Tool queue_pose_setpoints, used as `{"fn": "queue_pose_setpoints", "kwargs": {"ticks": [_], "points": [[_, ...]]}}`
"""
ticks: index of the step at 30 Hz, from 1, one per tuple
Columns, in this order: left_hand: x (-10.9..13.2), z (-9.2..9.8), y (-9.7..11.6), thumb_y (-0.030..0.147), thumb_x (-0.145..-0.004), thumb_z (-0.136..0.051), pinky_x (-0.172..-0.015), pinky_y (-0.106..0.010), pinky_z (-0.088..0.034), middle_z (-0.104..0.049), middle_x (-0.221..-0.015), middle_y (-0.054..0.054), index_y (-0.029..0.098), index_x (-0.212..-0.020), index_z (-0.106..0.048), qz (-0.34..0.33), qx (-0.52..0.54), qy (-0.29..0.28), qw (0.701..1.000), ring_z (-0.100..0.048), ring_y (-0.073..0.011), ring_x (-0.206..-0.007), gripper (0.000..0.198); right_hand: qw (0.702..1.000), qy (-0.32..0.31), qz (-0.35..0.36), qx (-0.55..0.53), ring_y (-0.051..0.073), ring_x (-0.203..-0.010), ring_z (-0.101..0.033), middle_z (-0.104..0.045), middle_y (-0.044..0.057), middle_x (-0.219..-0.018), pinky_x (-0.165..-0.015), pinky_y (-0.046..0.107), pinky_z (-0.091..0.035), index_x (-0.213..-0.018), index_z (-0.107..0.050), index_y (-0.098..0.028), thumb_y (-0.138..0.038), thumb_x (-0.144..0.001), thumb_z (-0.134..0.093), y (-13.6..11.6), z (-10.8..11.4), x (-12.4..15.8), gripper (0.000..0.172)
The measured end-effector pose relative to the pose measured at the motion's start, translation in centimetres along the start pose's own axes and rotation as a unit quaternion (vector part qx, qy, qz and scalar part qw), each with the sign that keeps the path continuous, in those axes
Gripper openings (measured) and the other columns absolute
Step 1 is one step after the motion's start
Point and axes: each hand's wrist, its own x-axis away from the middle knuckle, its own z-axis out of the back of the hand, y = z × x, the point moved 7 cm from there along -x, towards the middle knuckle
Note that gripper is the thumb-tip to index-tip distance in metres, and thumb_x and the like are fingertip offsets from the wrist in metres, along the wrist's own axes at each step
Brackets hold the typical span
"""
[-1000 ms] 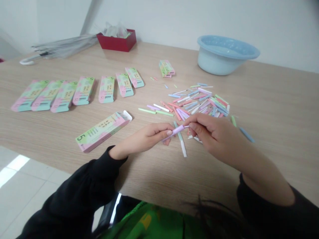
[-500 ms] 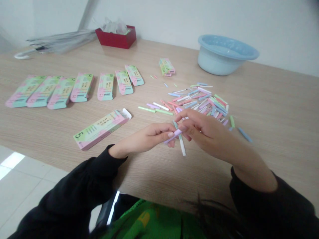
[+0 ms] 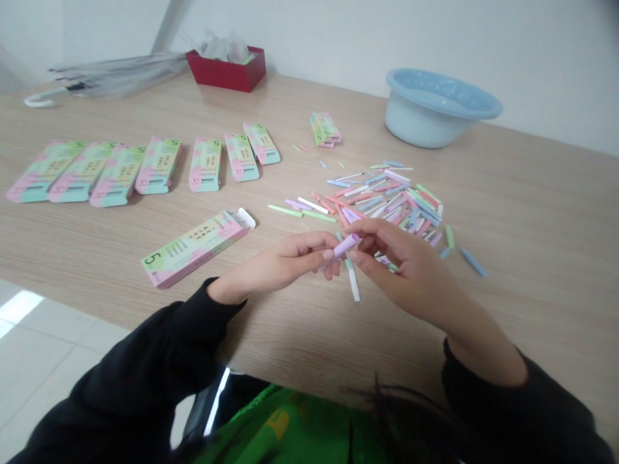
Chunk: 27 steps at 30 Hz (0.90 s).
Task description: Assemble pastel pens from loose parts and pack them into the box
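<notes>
My left hand (image 3: pixel 302 259) pinches a slim lilac tube (image 3: pixel 346 245), shaped like a pen or a pen cap, between thumb and fingers. Its round end points up and to the right. Beside that end, my right hand (image 3: pixel 399 258) is held with thumb and fingers apart, the gap between them facing the tube; nothing shows in its grasp. Below the hands lies a white and grey-green stick (image 3: pixel 354 283), partly hidden by the fingers. Behind my right hand spreads a loose pile of pastel pen-like sticks (image 3: pixel 387 193), some covered by the hand.
An opened pastel carton (image 3: pixel 198 248) lies left of my hands, its end flap out. Several similar cartons (image 3: pixel 206 164) form a row behind it, and a small stack (image 3: pixel 325 129) stands farther back. A blue basin (image 3: pixel 430 109), red box (image 3: pixel 225 72) and clear umbrella (image 3: pixel 120 74) line the back.
My right thumb and fingers have come off the lilac tube and spread apart. The tube stays in my left hand, with more of its right end showing.
</notes>
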Motion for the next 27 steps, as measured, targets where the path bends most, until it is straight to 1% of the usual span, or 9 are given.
{"fn": "queue_pose_setpoints", "kwargs": {"ticks": [7, 10, 12, 14, 16, 18, 20, 23, 27], "points": [[0.0, 0.2, 0.0, 0.027, -0.105, -0.046, -0.09, -0.03, -0.05, -0.069, -0.087, -0.004, 0.016, -0.089, -0.07, 0.022, -0.011, -0.011, 1.0, -0.063, -0.0159, -0.086, 0.03, 0.989, 0.051, -0.092, -0.107, 0.016, -0.079, -0.064, -0.071, 0.001, -0.087, -0.074, 0.031, -0.051, -0.103, -0.071, -0.022, -0.03, -0.096, -0.066, 2.2, -0.3, 0.6, 0.012], [-0.1, -0.1, -0.2, 0.027, -0.104, -0.05, -0.084, -0.029, -0.052, -0.07, -0.087, -0.004, 0.017, -0.099, -0.07, 0.033, 0.024, -0.013, 0.999, -0.064, -0.015, -0.082, 0.023, 0.982, 0.067, -0.115, -0.137, 0.016, -0.073, -0.063, -0.069, 0.001, -0.08, -0.07, 0.03, -0.05, -0.1, -0.072, -0.02, -0.029, -0.093, -0.068, 2.6, -0.1, 0.7, 0.012], [-0.1, 0.0, -0.3, 0.027, -0.102, -0.055, -0.079, -0.028, -0.052, -0.069, -0.084, -0.003, 0.017, -0.108, -0.067, 0.032, 0.047, 0.007, 0.998, -0.063, -0.0145, -0.078, 0.018, 0.975, 0.079, -0.126, -0.164, 0.015, -0.07, -0.062, -0.068, 0.0, -0.075, -0.067, 0.03, -0.05, -0.098, -0.073, -0.02, -0.027, -0.091, -0.068, 3.1, -0.1, 0.7, 0.011], [-0.2, 0.5, -0.5, 0.027, -0.099, -0.059, -0.072, -0.027, -0.051, -0.067, -0.077, -0.001, 0.017, -0.108, -0.064, 0.022, 0.051, 0.052, 0.997, -0.062, -0.0135, -0.071, 0.015, 0.963, 0.084, -0.148, -0.208, 0.015, -0.069, -0.064, -0.069, 0.0, -0.072, -0.067, 0.03, -0.052, -0.096, -0.073, -0.019, -0.027, -0.089, -0.071, 4.0, -0.6, 0.8, 0.01], [0.0, 1.3, -0.4, 0.027, -0.096, -0.063, -0.064, -0.025, -0.047, -0.062, -0.068, 0.002, 0.017, -0.097, -0.063, 0.006, 0.008, 0.124, 0.992, -0.057, -0.0121, -0.063, 0.011, 0.938, 0.081, -0.177, -0.285, 0.014, -0.068, -0.065, -0.07, -0.001, -0.071, -0.068, 0.03, -0.053, -0.095, -0.073, -0.02, -0.027, -0.085, -0.075, 5.3, -1.7, 1.0, 0.013], [0.5, 2.2, 0.0, 0.027, -0.093, -0.065, -0.058, -0.023, -0.041, -0.058, -0.065, 0.003, 0.017, -0.086, -0.062, -0.012, -0.075, 0.203, 0.976, -0.052, -0.0114, -0.06, 0.012, 0.897, 0.071, -0.205, -0.385, 0.013, -0.065, -0.065, -0.071, -0.001, -0.071, -0.066, 0.029, -0.053, -0.093, -0.074, -0.021, -0.028, -0.081, -0.079, 6.4, -3.2, 1.2, 0.016], [1.0, 2.6, 0.8, 0.027, -0.091, -0.065, -0.057, -0.024, -0.039, -0.059, -0.068, 0.002, 0.017, -0.081, -0.064, -0.032, -0.156, 0.258, 0.953, -0.051, -0.0119, -0.062, 0.014, 0.852, 0.06, -0.226, -0.468, 0.011, -0.062, -0.063, -0.071, -0.001, -0.071, -0.062, 0.027, -0.052, -0.091, -0.076, -0.021, -0.03, -0.078, -0.082, 7.0, -4.6, 1.4, 0.017], [1.5, 2.5, 1.7, 0.026, -0.09, -0.064, -0.059, -0.024, -0.041, -0.063, -0.07, 0.0, 0.017, -0.08, -0.066, -0.05, -0.216, 0.278, 0.935, -0.054, -0.013, -0.066, 0.014, 0.812, 0.038, -0.255, -0.523, 0.01, -0.062, -0.063, -0.071, 0.0, -0.073, -0.06, 0.025, -0.051, -0.091, -0.078, -0.018, -0.029, -0.077, -0.084, 7.1, -5.8, 1.7, 0.018], [1.7, 2.6, 2.1, 0.026, -0.09, -0.064, -0.059, -0.025, -0.042, -0.064, -0.069, 0.001, 0.018, -0.078, -0.066, -0.043, -0.23, 0.276, 0.932, -0.055, -0.0131, -0.064, 0.015, 0.796, 0.025, -0.272, -0.541, 0.008, -0.059, -0.06, -0.07, 0.0, -0.072, -0.057, 0.022, -0.049, -0.09, -0.081, -0.017, -0.03, -0.075, -0.087, 7.1, -6.2, 1.9, 0.021]]}}
